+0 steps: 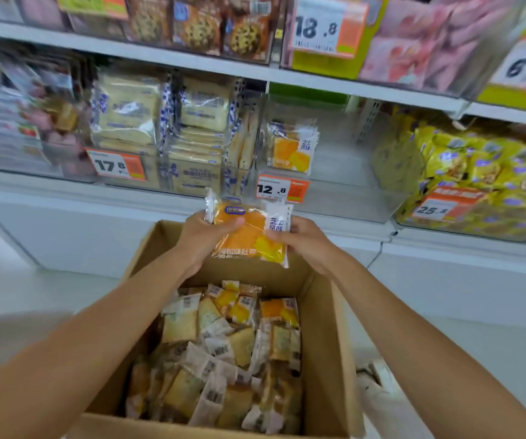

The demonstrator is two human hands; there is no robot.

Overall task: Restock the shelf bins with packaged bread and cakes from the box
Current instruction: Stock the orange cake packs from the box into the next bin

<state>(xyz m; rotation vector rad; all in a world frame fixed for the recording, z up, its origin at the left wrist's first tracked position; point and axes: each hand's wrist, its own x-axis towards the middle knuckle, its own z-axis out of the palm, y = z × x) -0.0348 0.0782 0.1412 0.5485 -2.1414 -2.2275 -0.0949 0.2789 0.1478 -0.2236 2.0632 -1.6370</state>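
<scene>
The bread packet (249, 237) looks light and soft. Its glossy film is probably slippery and the loaf inside easily squashed, so holds at the edges suit it. Both hands pinch it, the left hand (206, 240) at its 9 o'clock edge and the right hand (303, 245) at 3 o'clock. Orange-yellow with a white strip, it hangs over the box (330, 312), with the near-empty bin (347, 172) at 1 o'clock.

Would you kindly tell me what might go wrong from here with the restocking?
The orange packet, held at its sides by the left hand and right hand, might slip into the box. It might also land in the neighbouring 17.8 bin instead of the 12.8 bin holding matching packets.
</scene>
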